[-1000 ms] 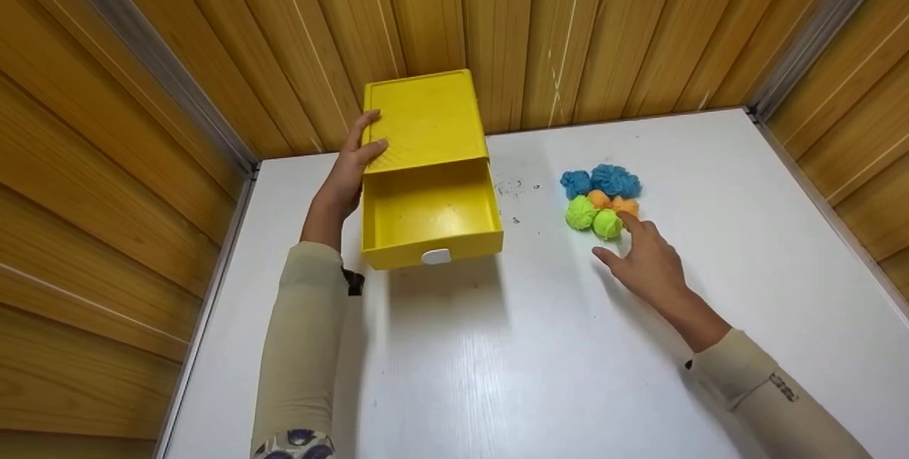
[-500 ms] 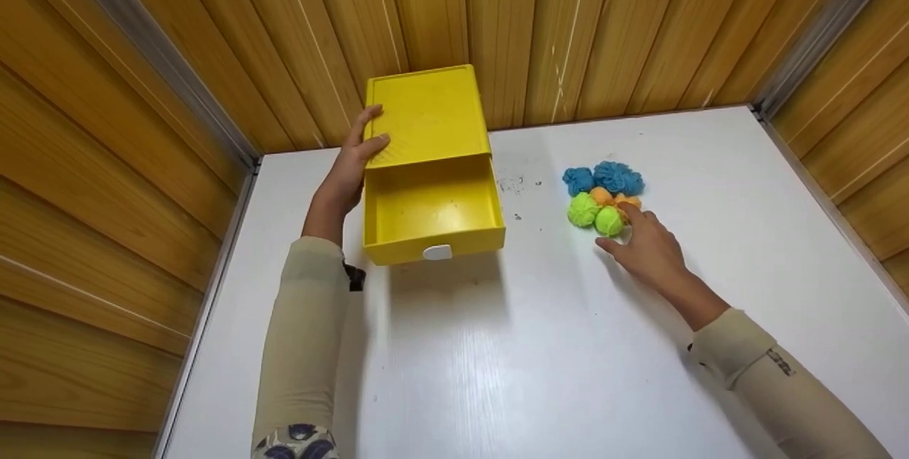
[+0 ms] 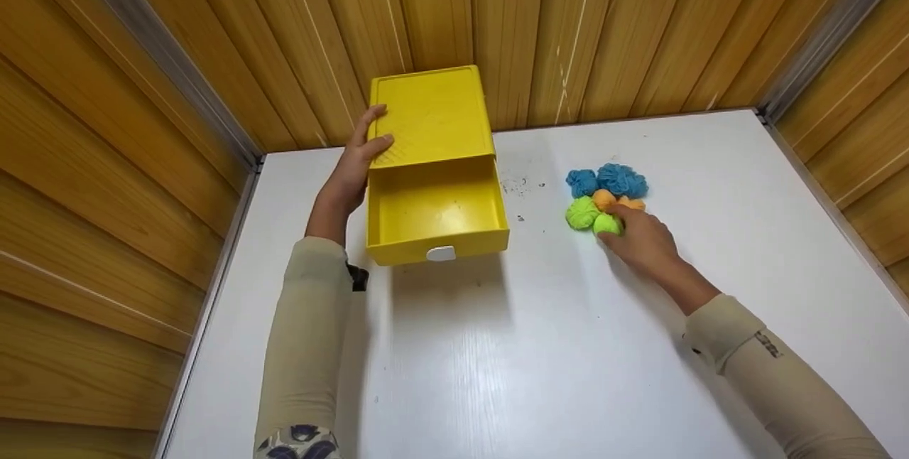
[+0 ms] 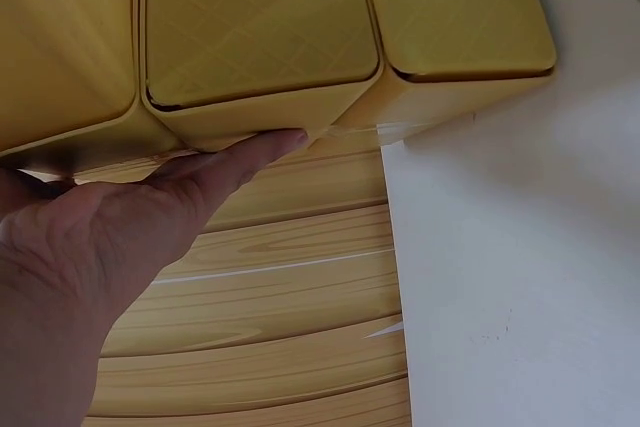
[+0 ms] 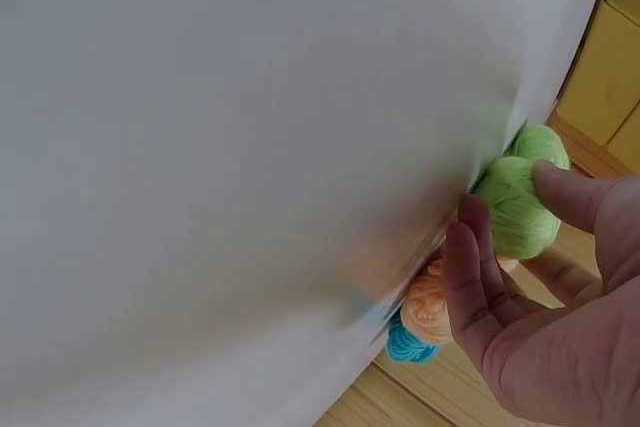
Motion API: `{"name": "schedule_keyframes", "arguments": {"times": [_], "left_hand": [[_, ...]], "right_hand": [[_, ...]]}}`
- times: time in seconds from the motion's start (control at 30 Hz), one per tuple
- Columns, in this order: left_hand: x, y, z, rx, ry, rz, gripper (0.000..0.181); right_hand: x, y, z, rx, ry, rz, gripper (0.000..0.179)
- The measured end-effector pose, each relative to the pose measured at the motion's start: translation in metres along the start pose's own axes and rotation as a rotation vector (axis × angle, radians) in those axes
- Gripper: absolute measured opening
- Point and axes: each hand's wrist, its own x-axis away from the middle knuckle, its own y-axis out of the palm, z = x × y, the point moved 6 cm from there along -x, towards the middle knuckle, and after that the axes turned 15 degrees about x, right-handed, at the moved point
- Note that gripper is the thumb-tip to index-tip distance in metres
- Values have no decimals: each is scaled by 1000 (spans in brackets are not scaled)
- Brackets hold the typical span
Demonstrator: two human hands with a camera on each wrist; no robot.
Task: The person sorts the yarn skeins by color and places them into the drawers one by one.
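My left hand (image 3: 353, 164) lies along the left side of a yellow drawer box (image 3: 433, 114), two fingertips reaching onto its top. In the left wrist view, a straight finger (image 4: 245, 162) runs along the box's side. The top drawer (image 3: 438, 249) is pulled out, bare inside, with a white knob (image 3: 441, 254). At the right, my right hand (image 3: 645, 240) pinches a small lime green yarn ball (image 5: 520, 209) between thumb and fingers. Another lime green yarn ball (image 3: 582, 213) touches it, with orange yarn balls (image 3: 604, 200) and blue yarn balls (image 3: 622, 180) behind.
The white table (image 3: 454, 366) meets a wood-patterned wall (image 3: 568, 33) at the back, with more panels on both sides. Dark specks (image 3: 520, 185) mark the tabletop between box and yarn.
My right hand has closed from a spread reach, its thumb and fingers now around the nearest green yarn ball. The left hand stays against the drawer box.
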Motion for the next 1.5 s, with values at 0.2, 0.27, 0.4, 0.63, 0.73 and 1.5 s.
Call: {"name": "schedule_keyframes", "arguments": {"times": [0.2, 0.27, 0.4, 0.63, 0.73, 1.5], "left_hand": [[0, 2, 1, 3, 13, -5, 63], [1, 2, 1, 6, 16, -7, 63], [1, 1, 0, 10, 11, -5, 62], [1, 0, 0, 7, 11, -2, 61], [1, 0, 0, -3, 11, 1, 62], [0, 0, -1, 7, 5, 6, 63]], "right_hand": [[-5, -2, 1, 13, -10, -30, 62], [-7, -2, 1, 12, -14, -35, 62], [-8, -1, 1, 11, -25, -46, 60], [-8, 1, 0, 8, -25, -44, 60], [-8, 2, 1, 7, -22, -31, 60], [-4, 5, 8, -160, -8, -53, 62]]}}
